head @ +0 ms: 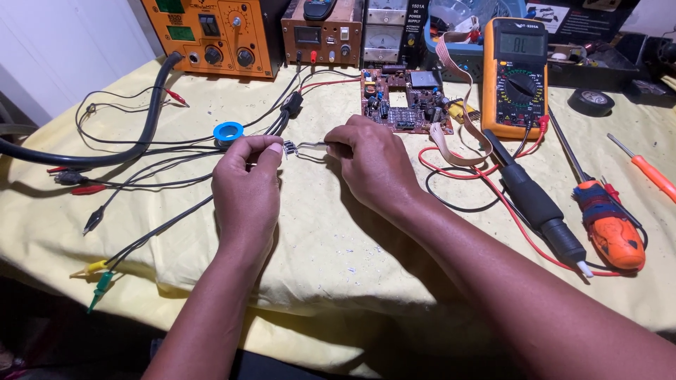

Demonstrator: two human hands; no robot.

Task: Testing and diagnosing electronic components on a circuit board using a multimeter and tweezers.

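A small component (289,147) with thin leads sat pinched between both hands (246,184), the right (370,158) gripping its wire end. It looked light and fragile, best held by the body

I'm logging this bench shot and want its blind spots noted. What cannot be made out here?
- Head view: the small part between left hand and right hand is too small to identify.
- Right fingertips hide their grip.
- Top edge cuts off the orange unit.
- Circuit board components are too small.
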